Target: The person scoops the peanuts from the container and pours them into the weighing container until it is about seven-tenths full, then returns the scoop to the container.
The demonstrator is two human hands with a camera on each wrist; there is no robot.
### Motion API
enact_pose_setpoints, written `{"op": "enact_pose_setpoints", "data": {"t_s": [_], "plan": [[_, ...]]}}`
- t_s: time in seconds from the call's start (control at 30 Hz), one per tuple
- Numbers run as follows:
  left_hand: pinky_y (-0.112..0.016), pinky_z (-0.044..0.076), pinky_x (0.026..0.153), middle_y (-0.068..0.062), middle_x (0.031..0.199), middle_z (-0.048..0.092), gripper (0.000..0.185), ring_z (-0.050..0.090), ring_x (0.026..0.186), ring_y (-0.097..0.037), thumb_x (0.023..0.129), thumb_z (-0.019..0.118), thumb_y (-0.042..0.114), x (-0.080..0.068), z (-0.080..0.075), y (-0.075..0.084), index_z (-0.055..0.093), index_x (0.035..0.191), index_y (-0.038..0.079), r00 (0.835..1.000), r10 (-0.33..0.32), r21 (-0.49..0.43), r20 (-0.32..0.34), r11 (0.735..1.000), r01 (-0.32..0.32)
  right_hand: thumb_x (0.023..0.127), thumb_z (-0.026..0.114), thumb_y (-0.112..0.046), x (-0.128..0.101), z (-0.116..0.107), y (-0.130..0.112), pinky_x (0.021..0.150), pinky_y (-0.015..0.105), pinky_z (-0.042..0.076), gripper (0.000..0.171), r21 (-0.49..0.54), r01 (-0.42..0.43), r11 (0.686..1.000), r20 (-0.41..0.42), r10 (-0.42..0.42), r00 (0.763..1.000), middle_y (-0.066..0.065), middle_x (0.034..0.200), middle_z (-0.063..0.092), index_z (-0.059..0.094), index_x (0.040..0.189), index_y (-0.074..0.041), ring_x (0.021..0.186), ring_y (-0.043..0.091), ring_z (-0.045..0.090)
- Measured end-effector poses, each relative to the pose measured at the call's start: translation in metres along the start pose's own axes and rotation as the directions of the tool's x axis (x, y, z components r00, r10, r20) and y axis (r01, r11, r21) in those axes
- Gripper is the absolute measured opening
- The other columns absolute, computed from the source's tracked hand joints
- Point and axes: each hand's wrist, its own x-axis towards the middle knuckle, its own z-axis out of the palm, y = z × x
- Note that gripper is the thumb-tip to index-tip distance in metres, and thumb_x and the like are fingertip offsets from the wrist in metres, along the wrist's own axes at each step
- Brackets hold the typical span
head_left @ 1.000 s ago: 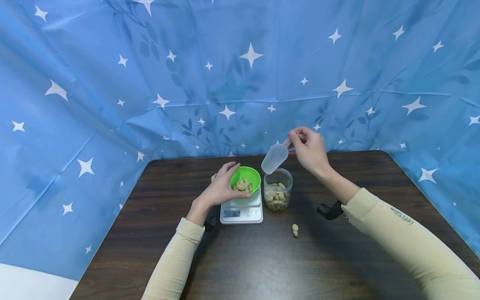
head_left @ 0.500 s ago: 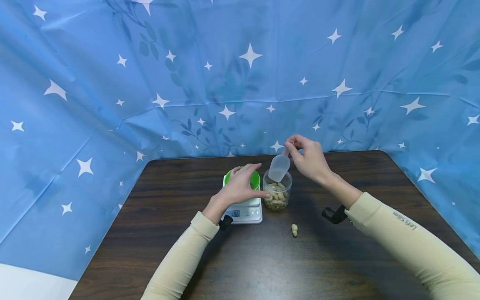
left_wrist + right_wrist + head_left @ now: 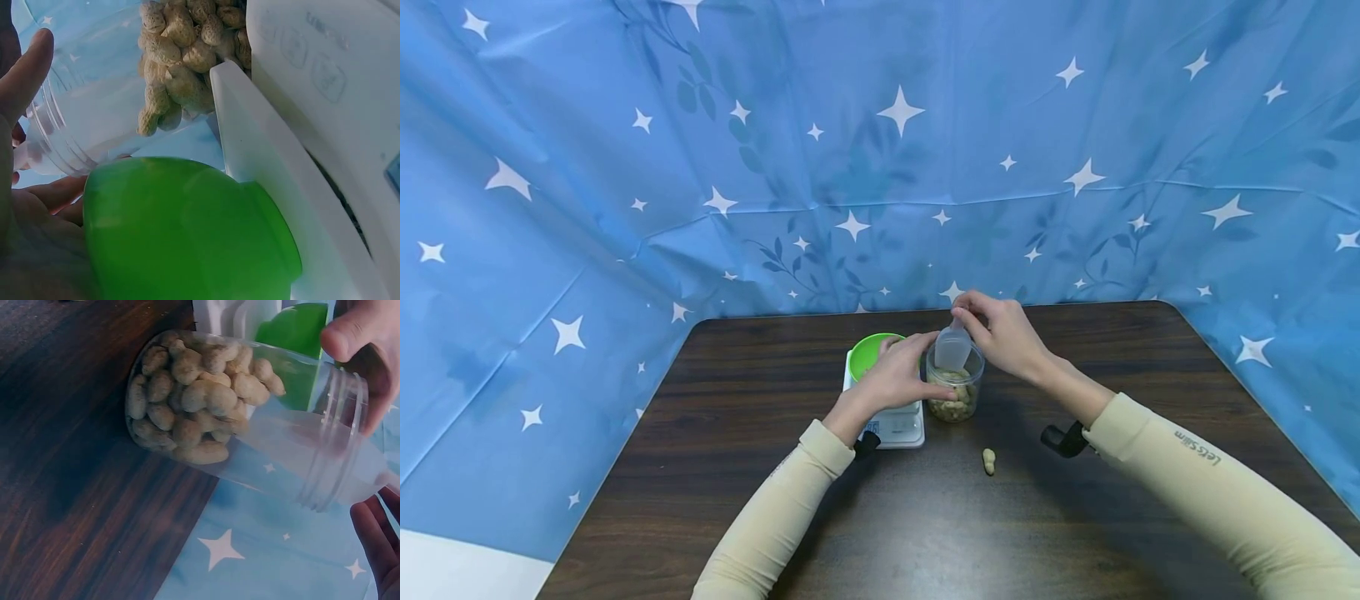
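I've got my right hand [image 3: 1003,333] pinching the scoop [image 3: 952,348] down in the jar [image 3: 955,387], left hand [image 3: 898,379] fingers wrapped round it beside the scale [image 3: 895,425], so next I reckon it's digging up peanuts [image 3: 194,400].

**Dark wood counter and its load**

The counter [image 3: 737,500] carries a white scale [image 3: 901,427] near its middle, a clear jar of peanuts [image 3: 955,392] just right of it, and one loose peanut [image 3: 988,461] nearer, apart.

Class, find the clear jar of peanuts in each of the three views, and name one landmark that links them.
Head: clear jar of peanuts, centre, between both hands.
Left wrist: jar, upper left, above the green bowl.
Right wrist: jar, centre, lying across the frame.
Shared landmark: green bowl beside it.
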Motion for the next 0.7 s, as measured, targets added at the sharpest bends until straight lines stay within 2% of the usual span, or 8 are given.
{"op": "enact_pose_setpoints", "data": {"t_s": [0.2, 0.47, 0.7], "plan": [[-0.062, 0.027, 0.109, 0.001, 0.134, 0.064, 0.087, 0.061, 0.118, -0.019, 0.082, 0.088, 0.043, 0.0030, 0.0017, 0.0015, 0.048, 0.153, 0.013, 1.000, 0.003, 0.000, -0.006, 1.000, -0.003, 0.106, 0.058, -0.011, -0.0019, 0.0039, 0.0021, 0.051, 0.031, 0.038, 0.010, 0.002, 0.010, 1.000, 0.023, -0.010, 1.000, 0.004, 0.073, 0.063, 0.068, 0.106, -0.008, 0.049, 0.009, 0.043], [-0.057, 0.031, 0.107, 0.001, 0.130, 0.065, 0.085, 0.062, 0.115, -0.019, 0.082, 0.087, 0.047, 0.0043, 0.0007, 0.0030, 0.050, 0.150, 0.012, 1.000, -0.020, 0.023, 0.004, 1.000, 0.020, 0.104, 0.060, -0.007, -0.0029, 0.0042, 0.0043, 0.051, 0.031, 0.039, 0.008, 0.002, 0.053, 0.999, 0.035, -0.053, 0.998, 0.003, 0.074, 0.065, 0.067, 0.104, -0.008, 0.050, 0.006, 0.045], [-0.055, 0.032, 0.106, -0.003, 0.132, 0.064, 0.088, 0.061, 0.117, -0.021, 0.081, 0.087, 0.048, 0.0049, 0.0012, 0.0025, 0.050, 0.150, 0.009, 0.999, -0.044, 0.026, 0.007, 0.999, 0.043, 0.106, 0.058, -0.010, -0.0076, 0.0086, 0.0053, 0.050, 0.032, 0.037, 0.011, -0.077, -0.023, 0.997, 0.023, 0.025, 0.999, -0.002, 0.069, 0.058, 0.067, 0.102, -0.005, 0.047, 0.007, 0.041]]}}
